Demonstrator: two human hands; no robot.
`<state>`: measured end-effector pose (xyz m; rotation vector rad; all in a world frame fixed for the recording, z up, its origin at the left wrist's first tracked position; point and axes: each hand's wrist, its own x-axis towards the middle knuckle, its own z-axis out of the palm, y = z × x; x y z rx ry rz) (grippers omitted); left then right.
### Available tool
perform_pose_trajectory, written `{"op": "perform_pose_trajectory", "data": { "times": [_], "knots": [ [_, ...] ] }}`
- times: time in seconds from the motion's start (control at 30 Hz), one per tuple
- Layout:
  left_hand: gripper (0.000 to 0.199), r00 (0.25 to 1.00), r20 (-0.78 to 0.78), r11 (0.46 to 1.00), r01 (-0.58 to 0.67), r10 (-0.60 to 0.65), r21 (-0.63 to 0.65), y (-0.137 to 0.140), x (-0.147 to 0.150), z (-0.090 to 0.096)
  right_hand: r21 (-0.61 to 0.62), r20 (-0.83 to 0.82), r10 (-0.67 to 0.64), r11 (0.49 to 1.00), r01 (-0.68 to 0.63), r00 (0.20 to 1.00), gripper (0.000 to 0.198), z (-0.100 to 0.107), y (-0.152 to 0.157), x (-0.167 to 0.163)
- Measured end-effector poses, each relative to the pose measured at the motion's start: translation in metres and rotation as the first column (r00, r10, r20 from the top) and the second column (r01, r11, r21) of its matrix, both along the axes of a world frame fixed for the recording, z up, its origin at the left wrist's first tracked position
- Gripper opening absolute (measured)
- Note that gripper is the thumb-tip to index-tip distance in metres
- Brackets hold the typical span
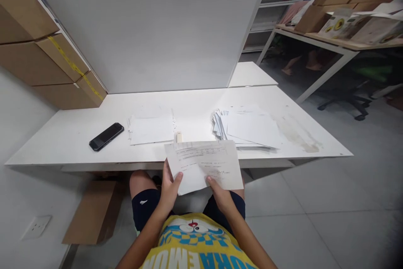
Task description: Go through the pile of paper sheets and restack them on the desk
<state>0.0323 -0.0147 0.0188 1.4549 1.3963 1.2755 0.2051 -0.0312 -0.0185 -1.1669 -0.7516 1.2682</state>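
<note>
A sheet of paper (204, 164) with printed and handwritten lines is held between my two hands, just in front of the table's near edge. My left hand (171, 183) grips its lower left side, thumb on top and fingers beneath. At the bottom edge, my right hand (219, 191) pinches the sheet with its thumb above; the other fingers are hidden underneath. Beyond the sheet, a small whitish block, perhaps an eraser (179, 137), lies on the table. To its left sits a neat paper stack (151, 128), and to its right a looser, fanned pile of papers (252, 128).
A black phone (106, 136) lies on the white table (195, 105) at left. A whiteboard (157, 34) stands along the back. Cardboard boxes (69, 71) are stacked at the left, and another box (91, 210) is on the floor. A second desk (315, 39) stands at right, with a person's feet below.
</note>
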Motion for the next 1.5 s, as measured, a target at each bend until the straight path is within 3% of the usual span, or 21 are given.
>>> {"op": "perform_pose_trajectory", "data": {
  "times": [0.07,0.13,0.2,0.3,0.37,0.5,0.63,0.83,0.93,1.1,1.23,1.33,1.4,1.5],
  "knots": [
    [0.05,0.977,0.208,0.989,-0.026,0.057,-0.148,0.007,-0.004,0.005,0.017,0.014,0.013,1.0,-0.014,1.0,0.057,-0.003,0.001,0.002],
    [0.045,0.952,0.265,0.975,-0.107,0.157,-0.193,0.017,-0.01,0.012,0.048,-0.031,0.003,0.999,-0.002,1.0,0.056,-0.002,0.007,0.009],
    [0.039,0.953,0.222,0.974,-0.176,0.205,-0.142,0.03,-0.018,0.018,0.076,-0.063,-0.03,0.996,0.035,0.998,0.052,0.004,0.016,0.021],
    [0.038,0.987,0.113,0.993,-0.12,0.116,0.025,0.053,-0.03,0.013,0.12,0.041,-0.066,0.991,0.061,0.997,0.039,0.019,0.036,0.04],
    [0.044,0.995,0.067,0.991,-0.076,0.069,0.109,0.067,-0.034,0.001,0.151,0.143,-0.078,0.987,0.056,0.987,0.033,0.026,0.048,0.045],
    [0.052,0.986,0.02,0.978,-0.169,0.168,0.124,0.078,-0.031,-0.028,0.178,0.245,-0.052,0.984,0.008,0.968,0.034,0.021,0.06,0.04],
    [0.044,0.986,-0.012,0.978,-0.163,0.166,0.127,0.072,-0.028,-0.04,0.248,0.341,-0.108,0.969,0.021,0.934,0.031,0.002,0.063,0.036],
    [0.031,0.981,-0.067,0.98,-0.174,0.181,0.101,0.053,-0.03,-0.035,0.219,0.355,-0.075,0.976,-0.005,0.932,0.038,-0.013,0.065,0.032],
    [0.032,0.976,0.022,0.972,-0.217,0.215,0.094,0.038,-0.031,-0.031,0.185,0.346,-0.066,0.983,0.001,0.936,0.039,-0.017,0.058,0.03],
    [0.039,0.921,0.24,0.945,-0.325,0.306,0.043,0.019,-0.033,-0.023,0.091,0.375,0.053,0.991,-0.094,0.925,0.043,-0.015,0.039,0.038],
    [0.037,0.886,0.228,0.902,-0.427,0.403,0.067,0.023,-0.043,-0.019,0.016,0.429,0.032,0.999,-0.043,0.903,0.05,-0.006,0.027,0.046],
    [0.033,0.942,0.08,0.936,-0.333,0.325,0.111,0.035,-0.051,-0.021,0.011,0.43,-0.044,0.999,0.044,0.902,0.05,0.001,0.023,0.049],
    [0.029,0.972,-0.096,0.968,-0.2,0.216,0.154,0.046,-0.051,-0.022,-0.004,0.403,-0.08,0.996,0.089,0.912,0.053,0.002,0.023,0.049],
    [0.034,0.916,-0.4,0.973,0.062,0.032,0.22,0.067,-0.043,-0.019,-0.049,0.345,-0.085,0.993,0.109,0.935,0.059,0.0,0.024,0.049]
  ]
}}
